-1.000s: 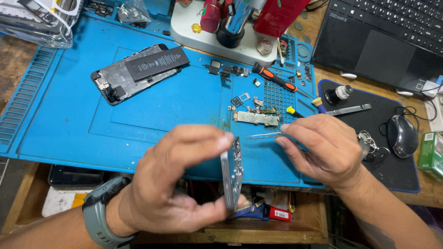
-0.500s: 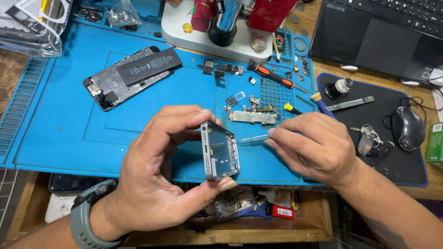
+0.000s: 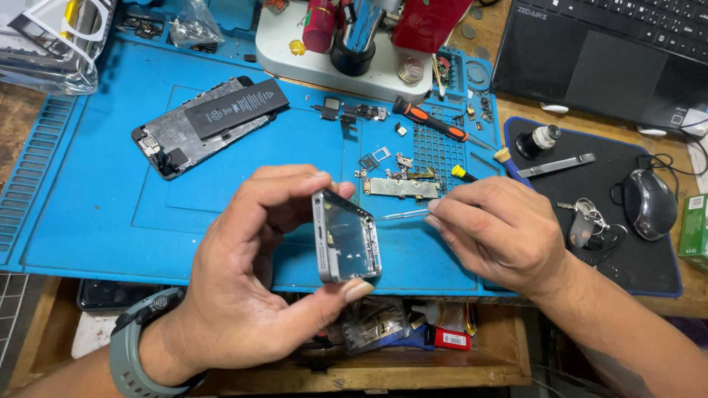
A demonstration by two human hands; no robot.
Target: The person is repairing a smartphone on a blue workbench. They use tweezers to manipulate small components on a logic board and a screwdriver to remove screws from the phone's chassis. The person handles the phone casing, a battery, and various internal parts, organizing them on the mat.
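Observation:
My left hand (image 3: 251, 273) grips an empty silver phone housing (image 3: 346, 236) by its top and bottom ends, its hollow inside turned toward me. My right hand (image 3: 501, 232) pinches thin tweezers (image 3: 402, 215) whose tips point at the housing's right edge. Just behind them on the blue work mat (image 3: 110, 214) lies a long narrow circuit board (image 3: 402, 187). An opened phone with its black battery showing (image 3: 210, 121) lies at the mat's back left. I wear a grey watch on the left wrist.
An orange-handled screwdriver (image 3: 431, 121), small screws and brackets lie on the mat's gridded part. A white microscope base (image 3: 332, 55) stands at the back. To the right are a black pad (image 3: 634, 265) with a mouse (image 3: 649, 203), keys (image 3: 586, 221) and a small bottle (image 3: 538, 140), plus a laptop (image 3: 605, 51).
My left hand turned the housing from edge-on to show its open inside and shifted it slightly right. The tweezers in my right hand stayed close to its right edge.

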